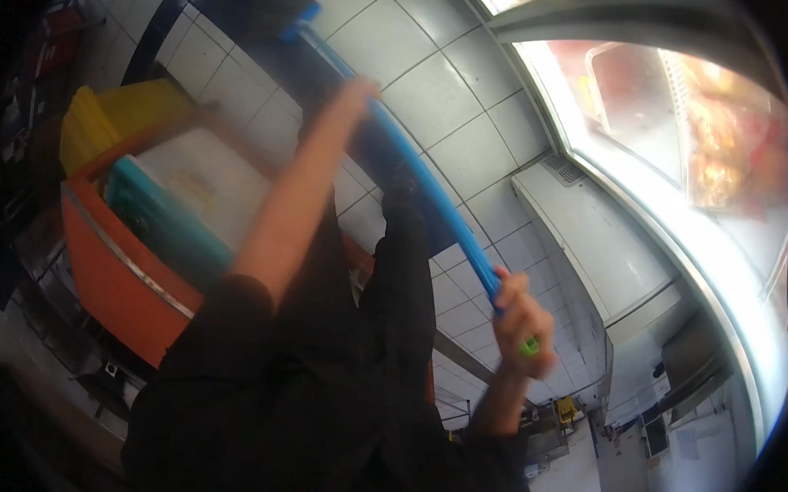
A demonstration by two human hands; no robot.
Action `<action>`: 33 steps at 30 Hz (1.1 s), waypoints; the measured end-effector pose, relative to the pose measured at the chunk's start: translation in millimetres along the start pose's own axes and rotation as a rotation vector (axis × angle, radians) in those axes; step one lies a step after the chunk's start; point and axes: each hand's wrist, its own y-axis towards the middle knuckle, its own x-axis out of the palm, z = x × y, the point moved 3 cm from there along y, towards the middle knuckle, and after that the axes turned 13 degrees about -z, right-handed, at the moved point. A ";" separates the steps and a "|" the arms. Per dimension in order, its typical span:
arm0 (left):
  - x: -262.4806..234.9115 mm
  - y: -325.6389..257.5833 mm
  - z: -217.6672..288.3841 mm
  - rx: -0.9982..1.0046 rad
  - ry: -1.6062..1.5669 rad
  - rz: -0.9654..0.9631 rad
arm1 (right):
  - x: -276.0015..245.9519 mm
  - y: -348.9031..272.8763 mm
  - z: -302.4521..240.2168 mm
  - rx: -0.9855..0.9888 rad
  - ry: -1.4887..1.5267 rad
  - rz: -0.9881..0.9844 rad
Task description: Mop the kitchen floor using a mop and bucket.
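I have a pale, tiled floor (447, 93) running along the right side of the orange counter and out past its far end, its dark joints bent by my lens. Well to the right of the counter, across those tiles, a display case (663, 207) glows; its bright frame hems in the walkway, and the reddish and yellow goods (719, 165) behind it are too blurred for me to name. Left of the walkway stands the orange counter (116, 276) itself, with a metal strip along its side. Below the case, to the counter's right, I see a low white cabinet (590, 238) with a small vent. The wearer's dark-clothed legs (401, 273) take up room just right of the counter. A dark blue strip (215, 5) crosses the floor beyond it.

The blue-handled broom (432, 195) slants over the floor to the right of the counter, its dark bristled head (277, 13) out past the counter's far end. Against the counter's far side I find a yellow container (120, 125); set into its top is a teal bin (160, 211).

Right of the counter, my wearer's right hand (523, 324) is curled tightly round the upper handle, near its green tip (531, 346). The left hand (357, 97), beyond the counter's near end, wraps the handle lower down, its fingers smeared by blur.
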 end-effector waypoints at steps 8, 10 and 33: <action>204.0 -60.4 333.3 -1.218 -1.719 -0.148 | -31.4 -198.0 -161.5 1.585 -0.593 0.053; 226.5 -61.6 398.9 -1.215 -2.107 -0.251 | -27.8 -219.5 -187.4 1.656 -0.817 0.016; 35.7 10.1 90.1 -0.950 -2.210 0.495 | -15.0 55.5 -64.0 1.372 -0.997 -0.247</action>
